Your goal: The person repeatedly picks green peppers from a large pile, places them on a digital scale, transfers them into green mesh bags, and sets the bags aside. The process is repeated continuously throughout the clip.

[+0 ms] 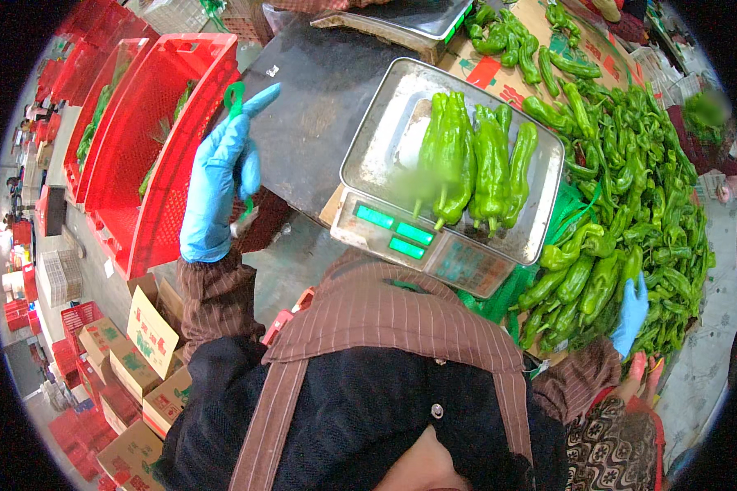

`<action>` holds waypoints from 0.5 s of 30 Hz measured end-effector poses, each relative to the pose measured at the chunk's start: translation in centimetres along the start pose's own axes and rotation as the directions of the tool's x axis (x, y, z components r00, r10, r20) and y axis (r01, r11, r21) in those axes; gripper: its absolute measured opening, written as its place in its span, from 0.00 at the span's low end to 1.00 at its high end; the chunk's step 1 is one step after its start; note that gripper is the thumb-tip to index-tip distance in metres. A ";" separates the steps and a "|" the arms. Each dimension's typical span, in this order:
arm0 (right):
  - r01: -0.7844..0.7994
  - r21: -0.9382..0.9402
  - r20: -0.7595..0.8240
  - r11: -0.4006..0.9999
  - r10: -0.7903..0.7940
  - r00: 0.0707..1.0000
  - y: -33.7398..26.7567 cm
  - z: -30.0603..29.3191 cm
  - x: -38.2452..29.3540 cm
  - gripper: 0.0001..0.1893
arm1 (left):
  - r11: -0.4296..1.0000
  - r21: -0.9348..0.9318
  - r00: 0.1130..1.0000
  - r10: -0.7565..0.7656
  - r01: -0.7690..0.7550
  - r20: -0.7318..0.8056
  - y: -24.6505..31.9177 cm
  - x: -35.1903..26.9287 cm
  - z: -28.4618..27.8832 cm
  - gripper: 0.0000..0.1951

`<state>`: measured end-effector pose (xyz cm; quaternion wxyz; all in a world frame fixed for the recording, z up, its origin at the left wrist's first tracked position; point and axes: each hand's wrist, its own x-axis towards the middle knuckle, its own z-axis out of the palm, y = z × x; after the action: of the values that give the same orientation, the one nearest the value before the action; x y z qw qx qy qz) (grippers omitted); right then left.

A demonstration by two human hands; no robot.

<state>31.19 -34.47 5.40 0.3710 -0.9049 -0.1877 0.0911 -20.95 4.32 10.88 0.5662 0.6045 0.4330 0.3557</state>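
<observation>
My left hand [216, 175], in a blue glove, is raised beside the red crate with its index finger pointing out. A thin green band [234, 98] is held in it, looped above the fingers, with an end hanging below. On the steel pan [381, 138] of a digital scale [378, 230] lie several long green peppers [488, 166], stems towards me. My right hand [632, 316], also gloved in blue, is low at the near side of the pepper heap [645, 202]. Its fingertips are against peppers; whether they grip one is unclear.
Red plastic crates [123, 141] stand left of the dark tabletop [313, 110], some with peppers inside. A second scale [399, 21] is at the far edge. Green netting [497, 301] lies beside my scale. Another person's bare hand [642, 371] is close to my right hand. Cardboard boxes [132, 368] are stacked lower left.
</observation>
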 end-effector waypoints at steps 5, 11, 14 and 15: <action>-0.089 -0.339 -0.181 0.936 0.028 0.983 -5.0 0.8 -1.3 0.25 | 0.998 0.001 0.968 0.066 -0.068 0.244 3.1 0.3 2.5 0.21; 0.183 0.663 0.561 0.726 -0.644 0.521 -23.1 12.6 -11.5 0.20 | 0.967 0.182 0.581 -0.045 -0.180 0.813 5.2 -0.8 9.5 0.15; -0.288 0.819 0.573 0.497 -0.736 0.360 -26.1 17.7 -12.4 0.14 | 0.839 0.130 0.518 0.198 -0.528 0.832 2.5 -0.9 10.0 0.15; -0.411 0.861 0.475 0.299 -0.760 0.443 -26.5 18.4 -11.5 0.12 | 0.749 0.222 0.520 0.185 -0.624 0.834 1.7 -0.5 8.5 0.14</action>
<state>7.84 -10.05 11.35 0.6694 -0.2794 -0.3803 0.5737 -13.10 0.71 11.66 0.4137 0.9058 0.0643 0.0650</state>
